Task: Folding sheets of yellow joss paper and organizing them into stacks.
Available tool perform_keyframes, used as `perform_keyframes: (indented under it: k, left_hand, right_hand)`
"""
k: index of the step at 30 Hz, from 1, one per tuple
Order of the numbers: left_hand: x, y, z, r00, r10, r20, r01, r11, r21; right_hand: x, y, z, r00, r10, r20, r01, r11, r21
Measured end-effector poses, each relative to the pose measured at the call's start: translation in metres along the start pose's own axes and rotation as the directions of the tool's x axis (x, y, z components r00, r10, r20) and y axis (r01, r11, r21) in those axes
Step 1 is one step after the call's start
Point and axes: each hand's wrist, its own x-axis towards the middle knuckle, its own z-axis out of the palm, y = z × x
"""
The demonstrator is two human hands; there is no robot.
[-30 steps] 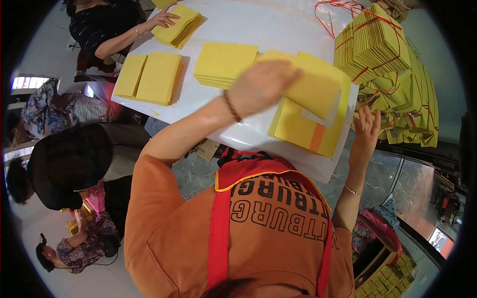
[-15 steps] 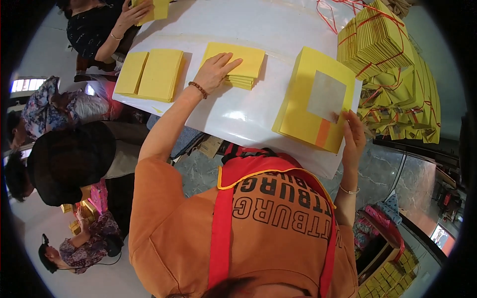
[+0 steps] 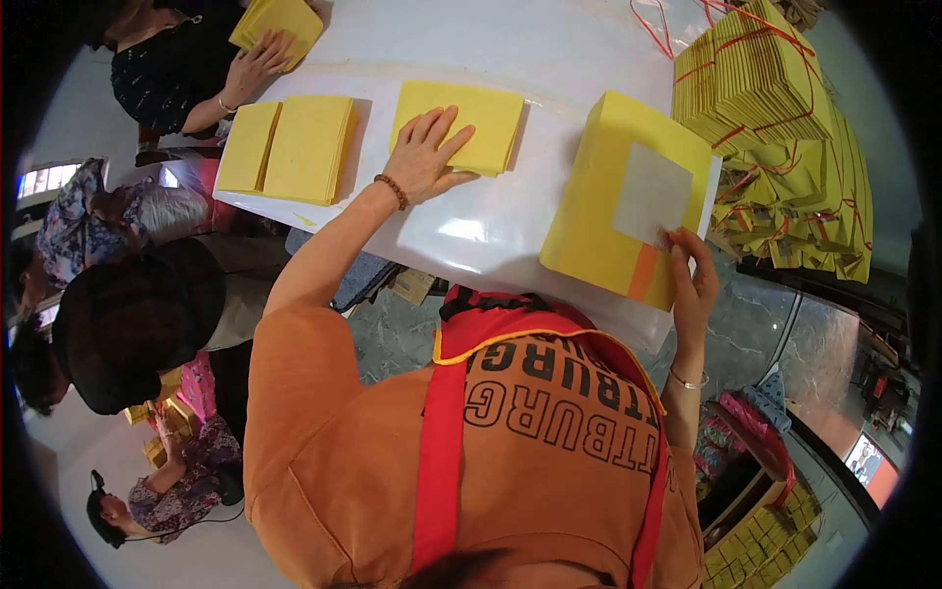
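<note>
My left hand [image 3: 428, 157] lies with fingers spread on a small stack of folded yellow paper sheets [image 3: 494, 113] in the middle of the white-covered table. A thick pile of larger yellow paper sheets [image 3: 589, 221] sits to the right, with a grey rectangle and an orange strip on its top sheet. At this pile's right edge is my right hand [image 3: 695, 275], its bent fingers apart and the tips touching the paper near the grey rectangle. Whether a single sheet is lifted there is too blurred to see.
Two more stacks of folded yellow paper [image 3: 306, 149] stand at the table's left. Yellow bundles [image 3: 765, 83] tied with red string rise beyond the right edge. A co-worker's hand [image 3: 257, 71] touches yellow paper at the far left. Other people [image 3: 147, 314] are left of the table.
My left hand now lies flatter, and the folded stack under it looks pressed down and more even. My right fingers have bent further in over the large pile's edge. The co-worker's yellow paper has shifted left.
</note>
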Motion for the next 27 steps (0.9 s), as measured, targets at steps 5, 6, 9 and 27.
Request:
perform_keyframes:
  k: [5, 6, 9, 27]
  left_hand:
    - [0.003, -0.008, 0.003, 0.999, 0.027, -0.029, -0.026, 0.998, 0.051]
    - [0.005, -0.01, 0.0, 0.999, 0.037, -0.029, -0.035, 0.998, 0.051]
    - [0.011, -0.011, -0.019, 0.993, 0.094, 0.071, -0.105, 0.979, 0.174]
    - [0.063, 0.173, -0.072, 0.854, 0.509, -0.111, -0.514, 0.791, -0.33]
  right_hand:
    - [0.008, -0.004, -0.003, 0.999, -0.049, 0.003, 0.049, 0.998, -0.034]
    - [0.01, -0.007, -0.005, 0.995, -0.101, 0.015, 0.102, 0.992, -0.08]
    - [0.014, -0.015, -0.009, 0.953, -0.295, 0.069, 0.302, 0.901, -0.311]
    - [0.017, 0.019, -0.008, 0.939, -0.309, 0.151, 0.33, 0.933, -0.142]
